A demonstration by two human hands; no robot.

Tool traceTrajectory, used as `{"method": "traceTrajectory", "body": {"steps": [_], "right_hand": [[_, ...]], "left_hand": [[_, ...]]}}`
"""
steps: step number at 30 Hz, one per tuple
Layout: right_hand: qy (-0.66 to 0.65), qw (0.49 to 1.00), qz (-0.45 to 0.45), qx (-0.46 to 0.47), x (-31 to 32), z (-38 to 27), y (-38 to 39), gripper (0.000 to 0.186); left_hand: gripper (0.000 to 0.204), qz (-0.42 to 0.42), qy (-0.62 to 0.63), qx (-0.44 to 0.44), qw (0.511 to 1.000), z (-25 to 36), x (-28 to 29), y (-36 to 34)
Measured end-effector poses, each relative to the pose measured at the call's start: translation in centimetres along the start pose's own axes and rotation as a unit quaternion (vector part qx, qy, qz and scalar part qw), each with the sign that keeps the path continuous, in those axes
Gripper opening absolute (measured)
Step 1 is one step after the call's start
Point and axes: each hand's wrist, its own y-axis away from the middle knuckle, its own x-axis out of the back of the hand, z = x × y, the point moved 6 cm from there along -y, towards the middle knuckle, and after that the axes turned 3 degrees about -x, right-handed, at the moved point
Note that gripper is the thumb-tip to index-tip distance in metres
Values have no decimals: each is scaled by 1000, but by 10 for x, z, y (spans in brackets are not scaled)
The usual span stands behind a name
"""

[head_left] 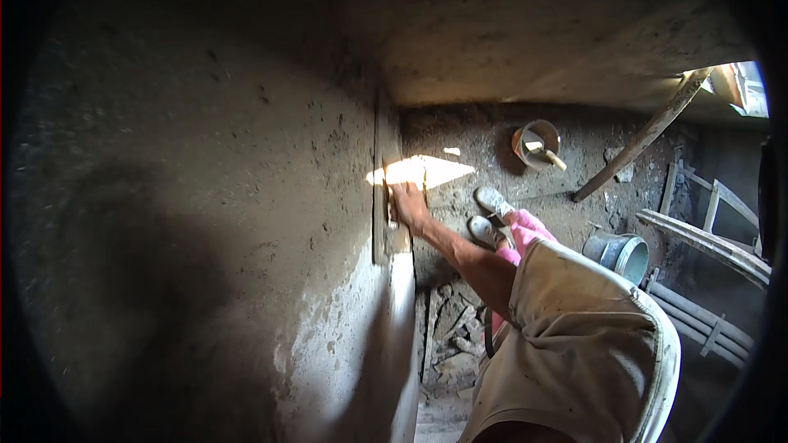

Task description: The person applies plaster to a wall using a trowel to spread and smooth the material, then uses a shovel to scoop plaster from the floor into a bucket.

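My right hand [408, 205] reaches out from a rolled beige sleeve [574, 320] and grips a narrow wooden board [381, 139]. The board stands upright, pressed flat against the outer corner of a rough grey plastered wall [205, 197]. A patch of sunlight falls on the ground just past the fingers. Below the board the wall corner looks paler and smoother. My left hand is not in view. My pink trouser legs [525, 234] and white shoes [492, 199] show beneath the arm.
A round bucket [538, 143] with a tool handle in it stands on the dirt floor ahead. A metal bucket [625, 256] sits at right, near a leaning plank [640, 139], timber and pipes [706, 320]. Rubble [451, 328] lies by the wall's foot.
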Motion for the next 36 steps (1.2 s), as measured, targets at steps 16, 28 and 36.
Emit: {"method": "traceTrajectory", "body": {"steps": [16,28,36], "right_hand": [[18,980,-74,186,-47,-146,169,78],[137,904,-80,398,-63,-170,201,74],[-32,999,-17,5,-2,49,62,68]], "left_hand": [[75,41,16,15,999,-21,18,4],[74,39,9,0,999,-39,29,5],[73,20,8,-4,1000,-43,23,6]]}}
